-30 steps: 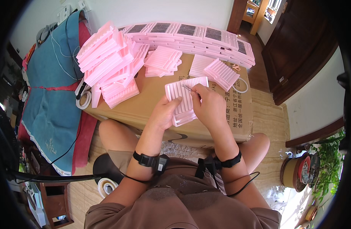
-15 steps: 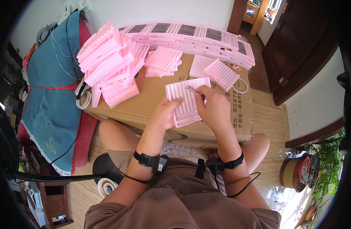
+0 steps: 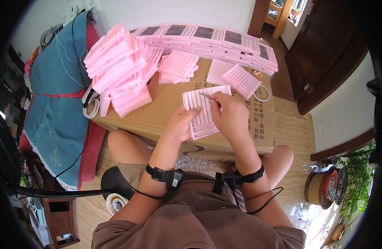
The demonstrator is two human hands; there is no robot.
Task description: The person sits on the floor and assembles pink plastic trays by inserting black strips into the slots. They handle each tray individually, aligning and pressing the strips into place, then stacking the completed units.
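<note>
My left hand (image 3: 183, 121) grips a pink ribbed tray (image 3: 200, 111) by its left side, thumb on top, and holds it tilted above the front of the cardboard box. A pair of metal tweezers (image 3: 205, 96) is pinched in my right hand (image 3: 230, 113), over the tray's upper right part. The tips of the tweezers lie close to the tray's ridges; whether they touch, or grip anything, I cannot tell. My right fingers hide part of the tray's right edge.
The cardboard box (image 3: 170, 97) carries a tall, uneven stack of pink trays (image 3: 116, 68) at left, a smaller pile (image 3: 178, 66) in the middle and trays (image 3: 242, 81) at right. Behind stand rows of trays with dark strips (image 3: 203, 33). Scissors (image 3: 257, 73) and tape rolls (image 3: 91, 108) lie near the edges.
The held tray has shifted slightly to the right with my left hand. The tweezers' tips have moved a little left and up across the tray.
</note>
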